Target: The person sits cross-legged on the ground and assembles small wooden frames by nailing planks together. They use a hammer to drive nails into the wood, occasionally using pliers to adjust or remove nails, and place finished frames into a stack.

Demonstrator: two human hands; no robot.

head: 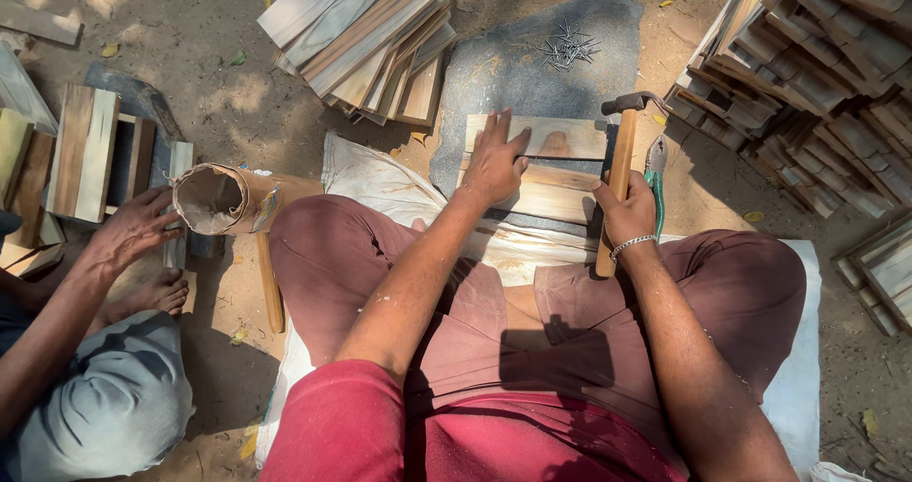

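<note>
Head view: left hand (494, 167) flat, fingers spread, pressing pale rectangular wooden slats (546, 173); right hand (627, 211) closed on wooden-handled claw hammer (619, 173), just right of slats. Apparently nailing stage; next calls for grey loose nails (570, 47), well beyond grip.

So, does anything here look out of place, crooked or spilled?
Mostly no. The nails lie in a loose heap on the grey stone slab, not in a container. The plank stack above the left hand is fanned and uneven. The right hand holds the hammer.
</note>
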